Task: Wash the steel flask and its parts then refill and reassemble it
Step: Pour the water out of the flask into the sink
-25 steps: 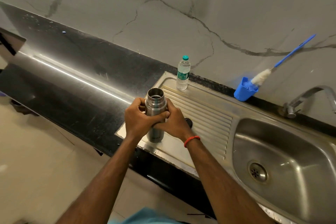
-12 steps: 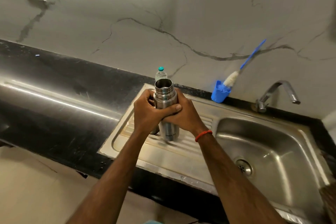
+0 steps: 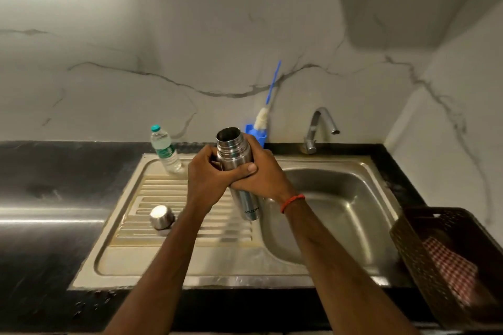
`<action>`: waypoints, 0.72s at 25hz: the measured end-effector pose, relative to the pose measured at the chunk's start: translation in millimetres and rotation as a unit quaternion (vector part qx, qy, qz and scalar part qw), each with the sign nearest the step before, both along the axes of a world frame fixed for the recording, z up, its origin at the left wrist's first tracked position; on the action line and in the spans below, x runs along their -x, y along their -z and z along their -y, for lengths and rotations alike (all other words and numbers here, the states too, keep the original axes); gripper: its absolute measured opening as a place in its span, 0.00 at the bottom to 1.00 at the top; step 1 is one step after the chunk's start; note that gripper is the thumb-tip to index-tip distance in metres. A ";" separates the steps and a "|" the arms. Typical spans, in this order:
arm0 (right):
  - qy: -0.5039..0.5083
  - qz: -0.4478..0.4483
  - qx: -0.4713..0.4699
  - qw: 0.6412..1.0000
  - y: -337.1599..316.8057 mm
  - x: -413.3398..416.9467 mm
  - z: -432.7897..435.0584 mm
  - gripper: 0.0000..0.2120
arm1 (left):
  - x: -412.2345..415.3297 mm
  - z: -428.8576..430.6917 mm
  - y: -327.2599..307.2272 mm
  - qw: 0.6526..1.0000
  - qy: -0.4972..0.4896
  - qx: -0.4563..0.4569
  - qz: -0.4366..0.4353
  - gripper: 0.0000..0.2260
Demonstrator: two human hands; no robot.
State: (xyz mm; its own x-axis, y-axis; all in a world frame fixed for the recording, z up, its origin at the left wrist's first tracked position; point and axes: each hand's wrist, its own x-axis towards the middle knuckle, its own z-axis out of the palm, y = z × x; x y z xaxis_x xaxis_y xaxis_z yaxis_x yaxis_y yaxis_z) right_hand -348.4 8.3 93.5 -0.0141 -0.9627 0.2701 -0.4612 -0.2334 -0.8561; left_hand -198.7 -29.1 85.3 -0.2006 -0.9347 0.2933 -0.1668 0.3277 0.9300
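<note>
Veined marble wall (image 3: 190, 35), black counter (image 3: 49, 171)

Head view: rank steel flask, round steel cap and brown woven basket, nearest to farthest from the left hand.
1. Steel flask, gripped by left hand.
2. Round steel cap, left, on drainboard.
3. Brown woven basket, far right.

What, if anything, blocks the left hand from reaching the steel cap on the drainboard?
Likely yes, reachable: the steel cap lies uncovered on the drainboard beside the forearm. The left hand grips the flask and must release it.
</note>
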 end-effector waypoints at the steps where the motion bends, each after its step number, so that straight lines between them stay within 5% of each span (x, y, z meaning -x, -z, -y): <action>1: 0.013 -0.008 -0.002 1.000 -0.5 14.1 -5.8 0.43 | 14.0 -2.8 -0.6 1.000 0.014 -0.005 0.001 0.30; 18: 0.125 -0.071 -0.019 0.989 11.0 150.6 -88.7 0.45 | 141.3 -68.6 19.1 0.983 0.163 -0.084 0.018 0.18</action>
